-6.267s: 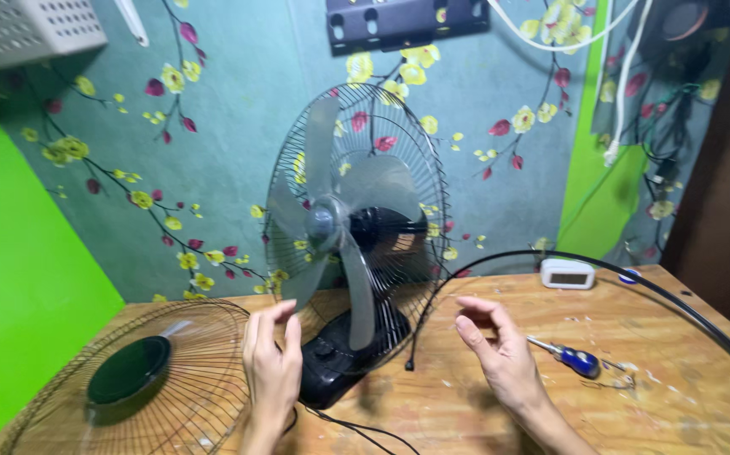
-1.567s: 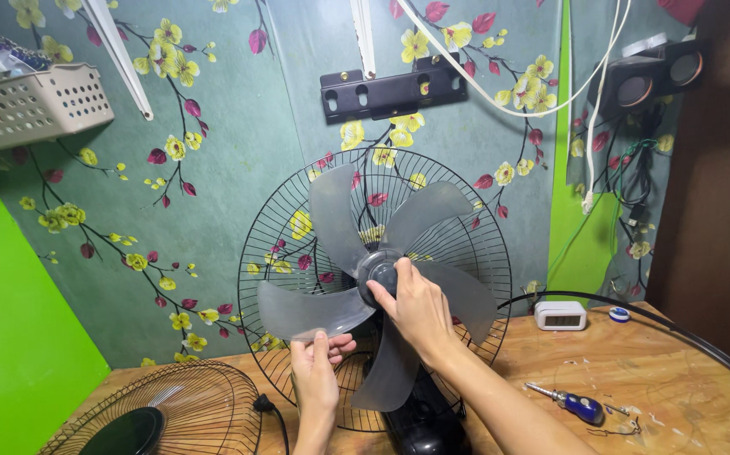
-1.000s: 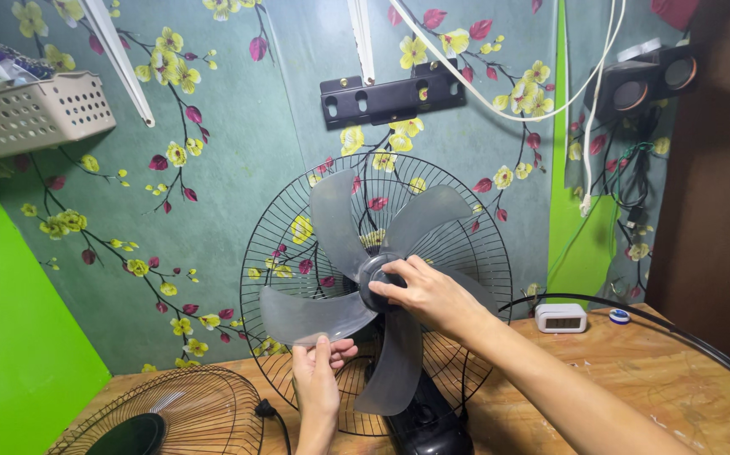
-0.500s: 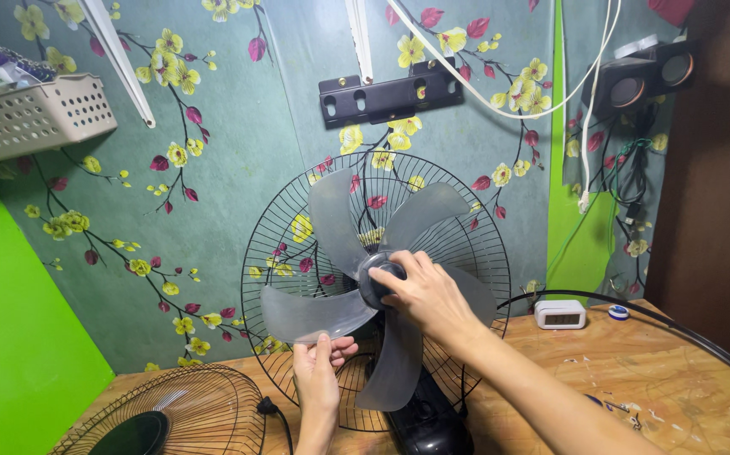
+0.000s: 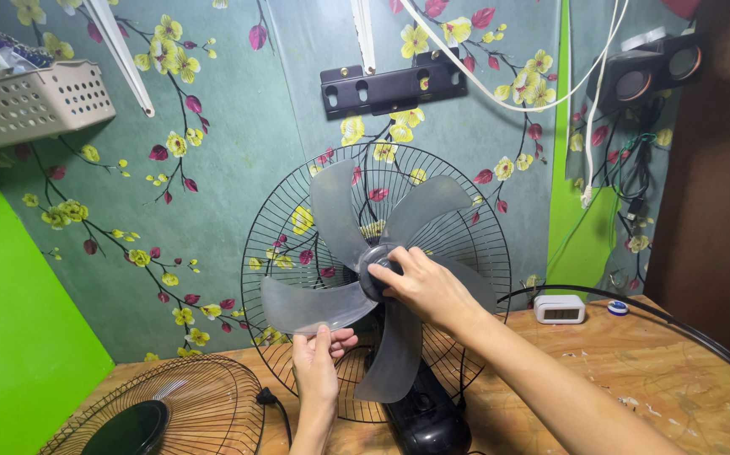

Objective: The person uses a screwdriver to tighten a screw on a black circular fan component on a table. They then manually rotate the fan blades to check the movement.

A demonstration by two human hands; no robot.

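I am working on a desk fan with its front guard off. My right hand is closing its grip around the dark hub at the middle of the grey translucent blades, fingers curled over the cap. My left hand is pinching the tip of the lower-left blade between thumb and fingers, holding it from turning. The fan is standing upright on its black base near the middle of the wooden counter, with the rear wire guard behind the blades.

To do this well, I am judging that the left grip should be staying firm but gentle, since the thin plastic blade may flex or crack if I am squeezing hard near its edge. The right hand should be keeping square to the hub so that any twisting is going straight along the shaft and not tipping the fan.

The loose front guard is lying flat on the counter to the left, just beside the power cord plug. A small white clock and a black hoop are sitting to the right, well apart from my hands. The cord is the thing nearest to my left forearm; nothing else is standing in the way.
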